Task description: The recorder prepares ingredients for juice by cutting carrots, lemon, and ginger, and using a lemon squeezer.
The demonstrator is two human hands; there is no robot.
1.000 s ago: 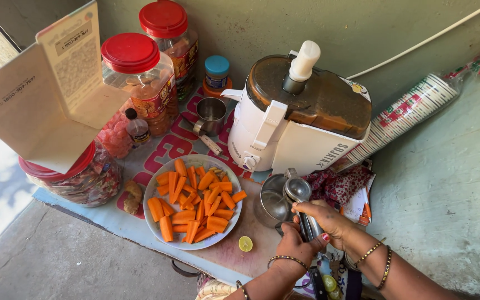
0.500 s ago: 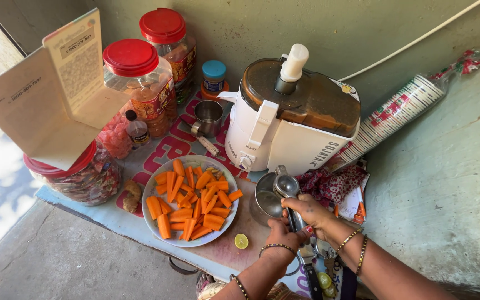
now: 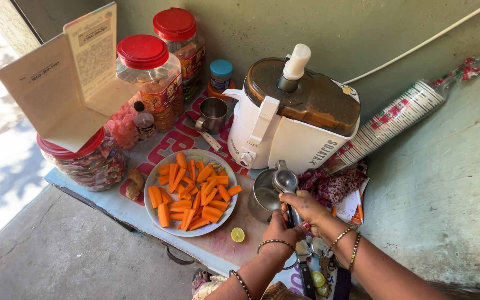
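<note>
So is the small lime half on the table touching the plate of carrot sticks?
Apart. The head view shows the lime half lying on the table just off the plate, with a strip of bare tabletop between them.

Both arms come in from the bottom edge and meet close together, each with thin gold bangles on the wrist. The left hand point(image 3: 278, 226) is curled into a loose fist with its back facing up. The right hand point(image 3: 307, 206) sits just beside it, touching it, with its fingers point(image 3: 291, 195) bent and squeezed shut in a tight grip.
</note>
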